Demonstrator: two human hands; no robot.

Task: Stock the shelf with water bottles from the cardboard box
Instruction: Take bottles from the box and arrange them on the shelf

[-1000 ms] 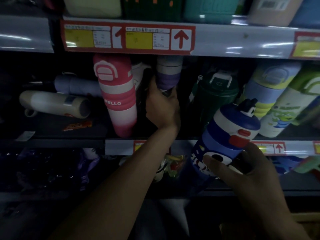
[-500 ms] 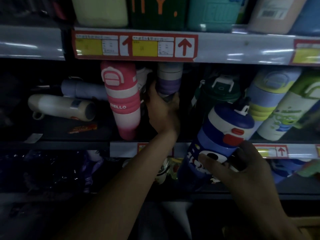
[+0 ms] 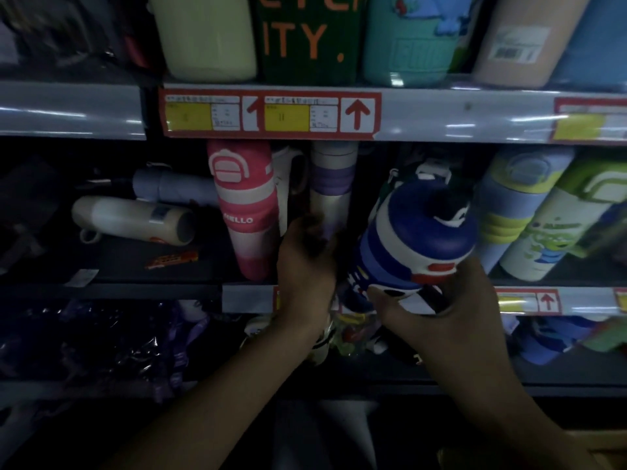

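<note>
My right hand [image 3: 437,320] grips a blue and white striped water bottle [image 3: 417,239] by its lower body, tilted with its blue cap toward me, in front of the middle shelf [image 3: 251,293]. My left hand [image 3: 305,259] is inside the middle shelf, its fingers wrapped around the base of an upright white and purple bottle [image 3: 330,184]. A pink and white bottle marked HELLO [image 3: 246,205] leans just left of that hand. A corner of the cardboard box [image 3: 604,449] shows at the bottom right.
A cream bottle [image 3: 132,220] and a grey one [image 3: 173,188] lie on their sides at the shelf's left. Green and blue cartoon bottles [image 3: 543,218] lean at the right. Large bottles [image 3: 305,35] fill the upper shelf. Bagged items [image 3: 101,340] sit on the shelf below.
My right hand has carried the blue striped bottle up and left, closer to the shelf opening. My left hand has slid down to the base of the purple bottle.
</note>
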